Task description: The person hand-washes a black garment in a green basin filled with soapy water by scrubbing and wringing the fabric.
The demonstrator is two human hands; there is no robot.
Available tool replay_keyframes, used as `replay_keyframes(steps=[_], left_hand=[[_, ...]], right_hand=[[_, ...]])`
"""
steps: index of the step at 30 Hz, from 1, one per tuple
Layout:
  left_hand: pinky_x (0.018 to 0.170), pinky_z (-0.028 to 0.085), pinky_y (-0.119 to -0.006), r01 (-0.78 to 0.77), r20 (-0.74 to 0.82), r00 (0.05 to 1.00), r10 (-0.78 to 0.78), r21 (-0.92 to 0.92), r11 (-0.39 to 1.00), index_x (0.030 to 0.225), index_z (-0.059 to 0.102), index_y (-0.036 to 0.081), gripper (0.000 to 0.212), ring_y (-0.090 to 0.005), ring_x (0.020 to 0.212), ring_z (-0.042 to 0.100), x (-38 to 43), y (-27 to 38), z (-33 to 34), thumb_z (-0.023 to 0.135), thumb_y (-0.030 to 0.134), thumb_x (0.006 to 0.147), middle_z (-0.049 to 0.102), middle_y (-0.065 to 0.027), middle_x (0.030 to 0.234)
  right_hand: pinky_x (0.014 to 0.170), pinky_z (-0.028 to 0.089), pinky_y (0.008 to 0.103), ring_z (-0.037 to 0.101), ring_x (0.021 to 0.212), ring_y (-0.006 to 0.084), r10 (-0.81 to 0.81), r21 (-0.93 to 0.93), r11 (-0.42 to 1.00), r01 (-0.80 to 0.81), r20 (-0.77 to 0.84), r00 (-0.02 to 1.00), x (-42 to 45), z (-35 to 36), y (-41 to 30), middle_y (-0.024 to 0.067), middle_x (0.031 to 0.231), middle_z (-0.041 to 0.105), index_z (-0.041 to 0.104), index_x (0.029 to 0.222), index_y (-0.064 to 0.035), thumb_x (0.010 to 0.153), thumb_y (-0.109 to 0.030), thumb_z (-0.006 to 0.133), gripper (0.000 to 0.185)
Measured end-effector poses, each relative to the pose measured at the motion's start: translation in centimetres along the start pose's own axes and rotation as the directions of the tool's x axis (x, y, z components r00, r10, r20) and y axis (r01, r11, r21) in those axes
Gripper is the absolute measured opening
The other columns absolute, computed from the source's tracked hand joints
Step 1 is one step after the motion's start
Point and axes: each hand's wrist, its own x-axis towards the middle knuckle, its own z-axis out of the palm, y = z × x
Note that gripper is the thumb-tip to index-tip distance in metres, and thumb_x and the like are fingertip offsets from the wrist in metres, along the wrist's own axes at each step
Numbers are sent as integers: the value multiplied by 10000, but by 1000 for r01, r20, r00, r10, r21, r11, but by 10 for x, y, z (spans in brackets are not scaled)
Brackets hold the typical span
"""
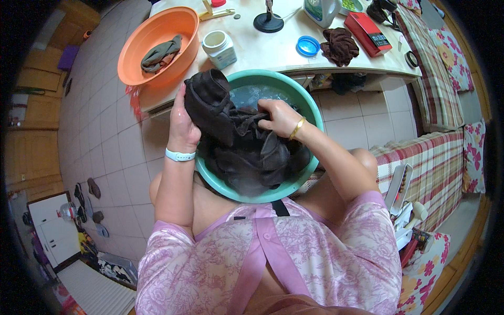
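A wet black garment [252, 149] fills much of the green plastic basin [319, 126], which rests before me between my knees. Bluish, sudsy water [256, 94] shows at the basin's far side. My left hand [183, 120] holds a bunched part of the cloth up above the left rim, its palm against the fabric and most fingers hidden behind it. Over the basin, my right hand [280, 117] pinches a fold of the same garment between thumb and curled fingers. The garment's lower part lies in the basin, and its exact kind cannot be made out.
An orange basin [128, 59] with cloth inside stands at the table's left. Beside it are an open white tub [219, 51], a blue lid [308, 46], a dark brown cloth [340, 46], a red box [368, 34] and a detergent jug [323, 12]. A plaid-covered sofa [429, 173] is at right.
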Motion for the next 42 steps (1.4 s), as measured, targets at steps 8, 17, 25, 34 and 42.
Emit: replay_keyframes(steps=[8,17,25,34,42], left_hand=[[921,399,-384,-47,-8,999,48,83,995,1098,506,9,408,-248,1010,530,-1,2,-5,371,344,907,559,-132,1087],[878,418,-361,3,102,995,-6,30,1000,1028,517,8,410,-251,946,549,-4,9,-26,422,354,829,581,-133,1019],[801,449,-342,14,181,983,-35,117,993,970,537,19,336,-220,865,565,-5,14,-34,465,319,837,592,-89,924],[852,424,-331,-53,30,998,51,53,997,929,547,32,338,-212,878,561,-10,14,-29,490,356,849,598,-94,926],[871,421,-380,-45,111,993,49,-38,998,952,534,29,373,-247,914,559,-5,20,-39,465,372,824,587,-113,988]], right_hand=[[657,435,414,512,750,357,-28,-159,987,1,-165,986,-22,1,-27,165,781,476,464,826,-10,637,-107,621,264],[664,440,267,534,699,146,93,153,979,-133,244,965,-12,-18,16,83,765,574,544,946,-36,678,-24,578,270],[741,435,411,501,887,319,-175,-301,940,163,-11,985,-11,-22,9,133,866,520,545,809,-47,655,-150,656,216],[543,388,284,436,556,173,-62,138,982,132,-424,904,-9,-56,-9,125,622,455,470,797,4,737,-145,545,177],[692,420,291,522,726,149,-84,176,984,-7,500,862,-21,-33,-23,92,743,567,559,858,-11,774,-297,607,302]])
